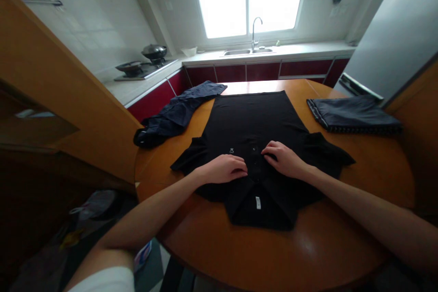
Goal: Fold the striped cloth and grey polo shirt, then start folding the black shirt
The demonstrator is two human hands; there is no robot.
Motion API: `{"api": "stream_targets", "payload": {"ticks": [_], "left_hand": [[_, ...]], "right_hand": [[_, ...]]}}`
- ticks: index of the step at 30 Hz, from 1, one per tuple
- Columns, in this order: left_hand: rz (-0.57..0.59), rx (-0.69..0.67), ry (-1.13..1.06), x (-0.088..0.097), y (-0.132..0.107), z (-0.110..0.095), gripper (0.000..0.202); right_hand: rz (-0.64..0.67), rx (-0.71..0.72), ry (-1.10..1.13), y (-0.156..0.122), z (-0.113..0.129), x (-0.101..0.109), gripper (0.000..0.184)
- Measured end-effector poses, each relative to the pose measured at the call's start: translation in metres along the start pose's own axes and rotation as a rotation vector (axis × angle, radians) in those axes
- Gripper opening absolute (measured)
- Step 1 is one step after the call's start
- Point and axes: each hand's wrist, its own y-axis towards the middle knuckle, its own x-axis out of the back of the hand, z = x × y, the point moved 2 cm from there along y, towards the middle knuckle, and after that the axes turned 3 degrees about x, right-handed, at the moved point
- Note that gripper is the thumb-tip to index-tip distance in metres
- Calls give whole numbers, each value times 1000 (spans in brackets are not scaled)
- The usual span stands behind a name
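A black polo shirt (253, 123) lies flat and face up on the round wooden table (369, 178), collar toward me, a small white logo on its chest. My left hand (224, 169) and my right hand (282, 157) rest on the chest on either side of the button placket. Both have curled fingers pinching the fabric at the placket, near a button (253, 148). A white label (258, 202) shows inside the open collar.
A crumpled dark blue garment (178, 112) hangs over the table's far left edge. A folded dark garment with a striped edge (352, 116) lies at the far right. Behind are a counter with a sink and tap (255, 34), a stove with pans (143, 61), and a grey fridge (393, 41).
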Motion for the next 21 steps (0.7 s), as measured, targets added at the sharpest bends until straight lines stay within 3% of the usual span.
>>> {"api": "stream_targets", "payload": {"ticks": [6, 14, 18, 21], "left_hand": [[20, 5, -23, 5, 1, -5, 10], [0, 37, 42, 4, 0, -4, 18], [-201, 198, 84, 27, -11, 18, 22], [-379, 425, 69, 55, -34, 57, 24]], "right_hand": [[3, -3, -2, 0, 1, 1, 18], [-1, 1, -7, 0, 0, 0, 17], [17, -6, -8, -1, -1, 0, 18], [31, -7, -4, -1, -2, 0, 19]]}}
